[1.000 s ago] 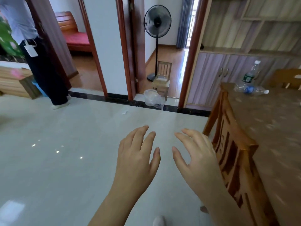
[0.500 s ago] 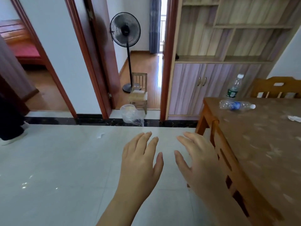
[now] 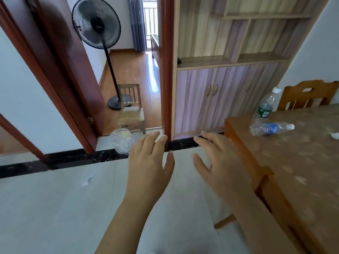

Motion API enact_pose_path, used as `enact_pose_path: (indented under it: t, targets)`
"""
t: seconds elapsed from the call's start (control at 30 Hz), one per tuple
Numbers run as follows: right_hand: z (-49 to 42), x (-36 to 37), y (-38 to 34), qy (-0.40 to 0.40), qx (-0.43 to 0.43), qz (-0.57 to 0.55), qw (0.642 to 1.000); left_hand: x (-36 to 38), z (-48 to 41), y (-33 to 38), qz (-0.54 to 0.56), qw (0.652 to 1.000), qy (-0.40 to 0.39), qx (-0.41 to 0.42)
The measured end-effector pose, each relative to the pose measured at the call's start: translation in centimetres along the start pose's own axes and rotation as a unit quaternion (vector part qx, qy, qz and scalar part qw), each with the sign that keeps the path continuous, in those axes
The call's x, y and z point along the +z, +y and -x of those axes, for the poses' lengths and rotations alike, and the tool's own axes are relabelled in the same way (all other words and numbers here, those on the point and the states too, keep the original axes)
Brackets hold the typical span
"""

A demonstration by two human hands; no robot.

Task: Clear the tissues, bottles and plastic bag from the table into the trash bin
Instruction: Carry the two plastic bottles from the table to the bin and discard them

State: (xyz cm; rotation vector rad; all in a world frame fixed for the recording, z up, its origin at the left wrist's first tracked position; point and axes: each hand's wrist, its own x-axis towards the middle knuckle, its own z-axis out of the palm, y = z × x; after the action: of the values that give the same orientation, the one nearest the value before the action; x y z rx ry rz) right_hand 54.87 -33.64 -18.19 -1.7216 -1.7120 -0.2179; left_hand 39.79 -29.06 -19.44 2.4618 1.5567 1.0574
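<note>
Both hands out flat, left hand (image 3: 149, 163), right hand (image 3: 221, 162), fingers spread, empty

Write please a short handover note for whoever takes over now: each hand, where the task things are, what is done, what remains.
Left hand: open, holds nothing, held out over the floor.
Right hand: open, holds nothing, near the table edge.
Green-label bottle stands upright at the table's far corner; blue-label bottle lies on its side just in front of it. A white tissue lies on the table at the picture's right edge. Plastic bag: not in view.
What looks like the trash bin, clear-lined, stands on the floor by the doorway.
Done: nothing seen cleared yet.
Left: both bottles, the tissue, the bag.
</note>
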Motion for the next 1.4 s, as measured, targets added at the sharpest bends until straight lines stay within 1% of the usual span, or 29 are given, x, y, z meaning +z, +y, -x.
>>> enact_pose_path:
  t: [0.13,0.23,0.37,0.5,0.57,0.63,0.73,0.77,0.8,0.83,0.87,0.9,0.93,1.07,1.27,1.4]
  targets:
    - [-5.9,2.8,1.8,0.025,0.017,0.011,0.999,3.0,-6.9,-2.1,0.023,0.999,-0.006,0.031]
    - [-8.0,4.4,4.4,0.037,0.046,0.044,0.997,6.1,-10.6,-2.1,0.042,0.997,-0.032,0.056]
    - [-11.0,5.7,9.1,0.032,0.118,0.058,0.991,11.0,-15.7,-1.3,0.063,0.991,-0.060,0.107]
    - [-15.3,7.2,14.3,0.059,0.144,0.054,0.986,16.7,-21.3,-0.2,0.082,0.982,-0.076,0.151]
    - [-17.6,7.7,17.4,0.060,0.166,0.043,0.983,19.7,-24.3,0.7,0.093,0.978,-0.094,0.164]
    - [-19.9,7.7,21.0,0.050,0.185,0.052,0.980,22.4,-27.5,1.9,0.105,0.972,-0.110,0.181]
    - [-22.6,7.4,26.6,-0.030,0.189,0.127,0.973,26.0,-31.9,3.9,0.127,0.963,-0.116,0.209]
    - [-23.4,7.4,28.3,-0.038,0.191,0.134,0.972,27.1,-33.2,4.6,0.136,0.961,-0.114,0.214]
    - [-24.2,7.2,29.6,-0.024,0.207,0.122,0.970,28.2,-34.5,5.2,0.145,0.959,-0.113,0.217]
    - [-25.0,7.1,30.6,0.008,0.236,0.094,0.967,29.3,-35.4,5.9,0.157,0.955,-0.117,0.222]
    - [-25.5,7.0,31.4,0.057,0.255,0.077,0.962,30.3,-36.2,6.6,0.168,0.951,-0.124,0.229]
    - [-25.9,6.9,31.9,0.101,0.269,0.071,0.955,31.4,-36.8,7.2,0.181,0.945,-0.133,0.240]
    - [-26.1,6.8,32.4,0.120,0.281,0.077,0.949,32.5,-37.1,7.9,0.194,0.938,-0.145,0.250]
    - [-26.2,6.3,35.3,0.126,0.325,0.120,0.930,36.6,-38.6,10.7,0.260,0.907,-0.216,0.250]
    - [-26.1,4.9,38.5,0.163,0.385,0.187,0.889,41.9,-41.7,14.9,0.395,0.832,-0.267,0.285]
    - [-25.9,5.1,39.8,0.181,0.450,0.248,0.839,45.3,-43.5,17.4,0.424,0.782,-0.326,0.320]
